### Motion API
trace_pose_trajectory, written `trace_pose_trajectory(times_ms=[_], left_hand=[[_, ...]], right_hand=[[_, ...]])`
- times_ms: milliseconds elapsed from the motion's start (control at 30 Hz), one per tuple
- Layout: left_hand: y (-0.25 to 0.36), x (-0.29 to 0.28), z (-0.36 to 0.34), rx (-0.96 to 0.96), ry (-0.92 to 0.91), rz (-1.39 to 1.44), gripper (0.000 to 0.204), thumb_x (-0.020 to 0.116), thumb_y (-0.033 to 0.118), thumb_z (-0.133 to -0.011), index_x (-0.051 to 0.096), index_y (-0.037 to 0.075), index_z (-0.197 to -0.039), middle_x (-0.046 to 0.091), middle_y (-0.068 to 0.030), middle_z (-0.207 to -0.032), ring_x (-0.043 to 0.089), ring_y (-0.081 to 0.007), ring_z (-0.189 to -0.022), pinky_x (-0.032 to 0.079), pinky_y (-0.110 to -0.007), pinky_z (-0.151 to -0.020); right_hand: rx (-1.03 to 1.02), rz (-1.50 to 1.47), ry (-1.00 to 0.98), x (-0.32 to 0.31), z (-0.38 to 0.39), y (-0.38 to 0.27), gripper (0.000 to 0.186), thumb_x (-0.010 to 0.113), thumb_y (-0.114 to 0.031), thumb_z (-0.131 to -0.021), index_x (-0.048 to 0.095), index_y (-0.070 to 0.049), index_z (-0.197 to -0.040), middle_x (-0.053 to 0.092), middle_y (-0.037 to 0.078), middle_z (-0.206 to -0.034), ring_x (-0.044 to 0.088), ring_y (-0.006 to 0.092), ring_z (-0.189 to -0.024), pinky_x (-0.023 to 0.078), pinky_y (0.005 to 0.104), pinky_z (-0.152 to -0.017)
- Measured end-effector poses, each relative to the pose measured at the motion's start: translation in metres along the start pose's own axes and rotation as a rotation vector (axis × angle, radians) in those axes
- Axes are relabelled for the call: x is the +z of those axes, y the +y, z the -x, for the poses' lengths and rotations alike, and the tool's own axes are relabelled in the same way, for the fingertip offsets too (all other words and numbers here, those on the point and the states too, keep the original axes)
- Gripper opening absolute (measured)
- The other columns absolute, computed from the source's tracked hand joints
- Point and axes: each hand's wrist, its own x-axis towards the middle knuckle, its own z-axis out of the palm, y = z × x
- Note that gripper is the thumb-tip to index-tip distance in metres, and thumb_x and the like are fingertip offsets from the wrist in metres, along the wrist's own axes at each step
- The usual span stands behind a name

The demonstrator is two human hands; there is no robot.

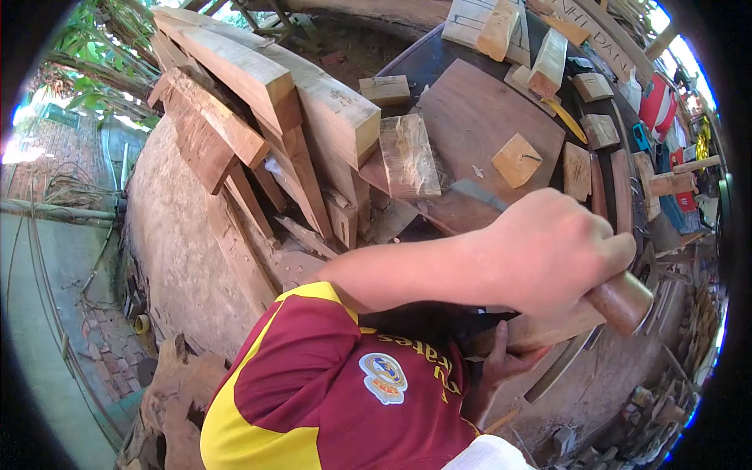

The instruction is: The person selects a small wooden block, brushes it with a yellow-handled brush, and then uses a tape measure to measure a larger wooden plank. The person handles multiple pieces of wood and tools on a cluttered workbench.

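My left hand point(572, 251) reaches across my body, fingers closed round a brown cylindrical wooden piece point(627, 305), perhaps a mallet, whose end shows below the fist. Lower down, my right hand point(505, 356) grips a pale wooden piece point(552, 333) from beneath, thumb raised along its side; much of that piece is hidden behind my left hand and forearm. A dark, narrow strip point(548, 380) lies just beyond my right hand.
Long timber beams point(317, 106) lean in a stack at upper left. A dark table point(427, 51) at the back holds a brown board point(462, 106) and several wood blocks point(407, 153). Tools and a red-white bag point(658, 106) crowd the right. A gnarled wood slab point(168, 392) stands lower left.
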Motion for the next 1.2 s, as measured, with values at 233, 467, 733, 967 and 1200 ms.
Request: trace_pose_trajectory(times_ms=[233,467,733,967,1200], left_hand=[[-0.034,0.005,0.006,-0.138,0.091,-0.059,0.022,0.069,0.015,-0.063,0.06,0.004,-0.081,0.062,-0.0152,-0.064,0.065,-0.036,-0.064,0.052,-0.045,-0.059],[-0.024,-0.008,0.009,-0.229,-0.01,-0.075,0.023,0.069,0.011,-0.062,0.057,0.005,-0.081,0.06,-0.0158,-0.063,0.063,-0.0377,-0.066,0.05,-0.046,-0.058],[-0.021,-0.013,0.012,-0.213,0.005,-0.109,0.026,0.069,0.011,-0.059,0.056,0.007,-0.081,0.059,-0.0135,-0.063,0.063,-0.0361,-0.064,0.049,-0.046,-0.056],[-0.031,-0.01,0.005,-0.087,0.19,-0.17,0.03,0.069,0.012,-0.054,0.056,0.01,-0.08,0.056,-0.0074,-0.062,0.061,-0.0315,-0.059,0.047,-0.042,-0.051],[-0.037,-0.01,0.007,-0.134,0.184,-0.254,0.028,0.069,0.013,-0.053,0.056,0.01,-0.078,0.057,-0.0077,-0.063,0.061,-0.0313,-0.06,0.048,-0.041,-0.051]], right_hand=[[-0.136,0.103,0.025,-0.002,0.006,0.014,0.093,0.083,-0.011,-0.075,0.025,0.009,-0.145,0.042,0.026,-0.139,0.048,0.0361,-0.124,0.043,0.0463,-0.103],[-0.211,0.203,-0.019,-0.009,0.007,0.031,0.1,0.085,-0.002,-0.07,0.023,-0.003,-0.149,0.037,0.026,-0.142,0.046,0.0424,-0.123,0.045,0.054,-0.098],[-0.071,0.141,0.028,-0.006,0.001,0.022,0.095,0.085,-0.007,-0.072,0.026,0.006,-0.145,0.038,0.027,-0.141,0.046,0.0415,-0.124,0.042,0.0524,-0.101],[-0.009,0.086,0.053,-0.002,-0.001,0.012,0.091,0.086,-0.01,-0.072,0.031,0.011,-0.141,0.043,0.028,-0.137,0.046,0.0395,-0.125,0.039,0.05,-0.104],[-0.053,0.177,0.045,-0.007,0.004,0.027,0.093,0.087,-0.013,-0.071,0.031,0.009,-0.142,0.042,0.028,-0.14,0.045,0.0397,-0.127,0.038,0.0489,-0.105]])
